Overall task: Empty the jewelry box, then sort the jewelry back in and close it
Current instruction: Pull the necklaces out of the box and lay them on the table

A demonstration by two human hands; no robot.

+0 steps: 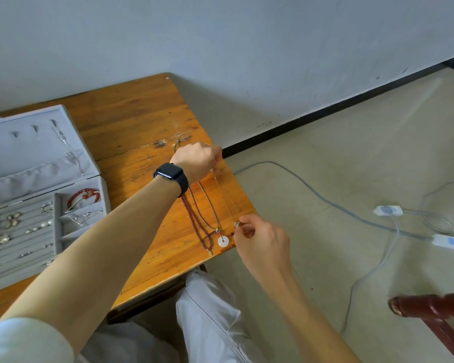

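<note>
A grey velvet jewelry box (24, 280) stands open at the left of the wooden table (131, 119). It holds rings, earrings and a red bead bracelet (84, 196). Near the table's right edge my left hand (198, 159), with a dark watch on its wrist, pinches the top of a thin silver chain necklace (227, 197). My right hand (260, 241) pinches that chain's small pendant end at the table edge. Beside it lie a dark red bead necklace (194, 224) and a cord necklace with a white ring pendant (223, 241).
One silver necklace (68, 150) hangs inside the box lid. The table's right edge runs just under my right hand. On the floor lie grey cables (325, 200) and white power strips (450, 242). A dark red chair part (430, 307) juts in at lower right.
</note>
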